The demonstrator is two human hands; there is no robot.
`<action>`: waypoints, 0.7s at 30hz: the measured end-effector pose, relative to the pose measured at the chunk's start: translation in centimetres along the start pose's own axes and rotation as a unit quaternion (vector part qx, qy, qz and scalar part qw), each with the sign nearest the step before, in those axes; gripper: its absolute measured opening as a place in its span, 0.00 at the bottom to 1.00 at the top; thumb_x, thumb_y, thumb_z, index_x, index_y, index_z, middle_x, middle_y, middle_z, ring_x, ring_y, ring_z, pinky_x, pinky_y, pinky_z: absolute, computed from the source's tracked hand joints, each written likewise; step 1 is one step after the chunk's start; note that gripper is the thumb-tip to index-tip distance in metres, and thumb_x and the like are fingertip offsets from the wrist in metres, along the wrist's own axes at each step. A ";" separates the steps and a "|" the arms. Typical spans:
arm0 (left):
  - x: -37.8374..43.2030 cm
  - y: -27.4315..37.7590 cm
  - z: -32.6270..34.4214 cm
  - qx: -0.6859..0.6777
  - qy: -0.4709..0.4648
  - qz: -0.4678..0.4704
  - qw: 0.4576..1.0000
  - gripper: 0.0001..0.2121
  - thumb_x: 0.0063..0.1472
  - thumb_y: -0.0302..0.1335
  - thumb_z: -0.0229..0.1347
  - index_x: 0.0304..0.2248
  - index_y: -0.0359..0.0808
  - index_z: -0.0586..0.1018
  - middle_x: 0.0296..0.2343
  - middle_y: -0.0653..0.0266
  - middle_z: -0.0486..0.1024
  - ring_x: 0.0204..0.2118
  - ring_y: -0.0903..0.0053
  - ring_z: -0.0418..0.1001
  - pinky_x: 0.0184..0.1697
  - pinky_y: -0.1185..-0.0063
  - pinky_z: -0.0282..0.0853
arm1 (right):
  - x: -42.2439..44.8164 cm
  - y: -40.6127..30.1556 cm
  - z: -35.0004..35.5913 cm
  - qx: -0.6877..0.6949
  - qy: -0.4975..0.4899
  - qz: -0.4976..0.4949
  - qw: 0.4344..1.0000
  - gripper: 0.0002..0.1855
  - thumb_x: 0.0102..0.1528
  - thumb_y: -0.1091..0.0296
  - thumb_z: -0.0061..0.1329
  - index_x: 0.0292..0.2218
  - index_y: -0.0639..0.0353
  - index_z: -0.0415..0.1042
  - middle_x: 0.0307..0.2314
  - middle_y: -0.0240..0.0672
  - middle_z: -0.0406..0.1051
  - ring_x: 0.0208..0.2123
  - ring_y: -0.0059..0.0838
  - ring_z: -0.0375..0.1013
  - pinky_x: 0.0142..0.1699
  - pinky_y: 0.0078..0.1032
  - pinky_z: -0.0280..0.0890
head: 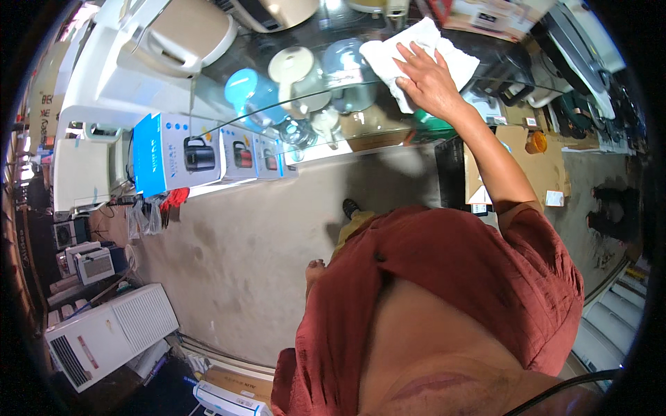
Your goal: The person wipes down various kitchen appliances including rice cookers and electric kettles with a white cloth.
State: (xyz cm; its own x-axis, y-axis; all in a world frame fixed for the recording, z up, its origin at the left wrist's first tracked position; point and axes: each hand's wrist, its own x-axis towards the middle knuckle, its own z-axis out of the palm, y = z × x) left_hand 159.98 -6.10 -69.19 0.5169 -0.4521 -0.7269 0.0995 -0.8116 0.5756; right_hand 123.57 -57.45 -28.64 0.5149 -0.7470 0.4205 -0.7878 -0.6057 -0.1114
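My right hand point(429, 80) presses a folded white cloth point(451, 61) flat against the top of a glass shelf point(364, 136), palm down with the fingers spread over it. Left of the cloth, seen at or through the glass, stand a pitcher with a cream lid point(292, 63), a blue-lidded jug point(244, 87) and a clear round vessel point(343, 57). Beyond the cloth lies a printed box point(491, 20). My left hand point(315, 269) hangs low by my side over the floor. Only part of it shows past the red shirt, and nothing is visible in it.
Beige electric kettles point(184, 34) stand at the upper left. Boxes with kettle pictures point(195, 151) line the shelf below. Cardboard boxes point(538, 166) are stacked to the right. Air-conditioner units point(114, 333) lie at the lower left. The glass shelf's front edge runs before me.
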 end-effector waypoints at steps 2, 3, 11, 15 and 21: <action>0.7 5.0 -1.5 -0.070 -0.038 -0.008 0.997 0.12 0.62 0.32 0.47 0.36 0.31 0.73 0.28 0.62 0.75 0.26 0.77 0.71 0.30 0.79 0.68 | 1.1 -2.4 1.2 -0.006 -0.020 -0.003 1.000 0.23 0.57 0.53 0.39 0.52 0.47 0.65 0.56 0.38 0.56 0.59 0.43 0.51 0.60 0.51 0.41; 0.3 8.5 -2.5 -0.141 -0.066 -0.014 0.988 0.12 0.62 0.33 0.47 0.37 0.32 0.73 0.29 0.63 0.74 0.26 0.77 0.72 0.29 0.78 0.68 | 1.8 -3.8 1.7 -0.003 -0.033 -0.010 0.999 0.23 0.57 0.53 0.40 0.53 0.46 0.65 0.56 0.39 0.55 0.59 0.44 0.51 0.60 0.53 0.41; 2.2 13.1 -7.8 -0.059 -0.040 -0.037 0.997 0.13 0.61 0.36 0.47 0.39 0.35 0.73 0.29 0.66 0.75 0.29 0.79 0.73 0.26 0.80 0.65 | 13.0 -19.8 7.8 0.088 -0.123 -0.154 0.977 0.32 0.53 0.50 0.46 0.57 0.39 0.57 0.59 0.42 0.48 0.62 0.46 0.43 0.60 0.61 0.33; 4.0 14.2 -6.9 -0.037 -0.074 -0.040 0.996 0.16 0.61 0.39 0.47 0.40 0.35 0.72 0.32 0.63 0.75 0.33 0.75 0.73 0.31 0.76 0.67 | 17.7 -23.4 11.3 0.125 -0.117 -0.162 0.972 0.32 0.54 0.43 0.41 0.57 0.42 0.57 0.59 0.43 0.47 0.63 0.45 0.41 0.61 0.58 0.32; 6.6 1.4 -5.4 -0.100 -0.064 -0.050 0.992 0.14 0.62 0.35 0.48 0.41 0.34 0.72 0.34 0.60 0.75 0.35 0.72 0.74 0.35 0.74 0.69 | 23.1 -25.3 12.3 0.197 -0.162 -0.296 0.921 0.31 0.55 0.40 0.38 0.56 0.42 0.60 0.59 0.38 0.50 0.62 0.41 0.42 0.62 0.51 0.32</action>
State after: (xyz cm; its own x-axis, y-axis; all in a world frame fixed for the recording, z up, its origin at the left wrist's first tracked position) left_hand 168.13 -8.14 -71.13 0.3846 -0.4271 -0.8183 0.3172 -0.7714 0.5517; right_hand 159.57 -62.80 -27.18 0.9384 -0.2579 0.2300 -0.1858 -0.9378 -0.2934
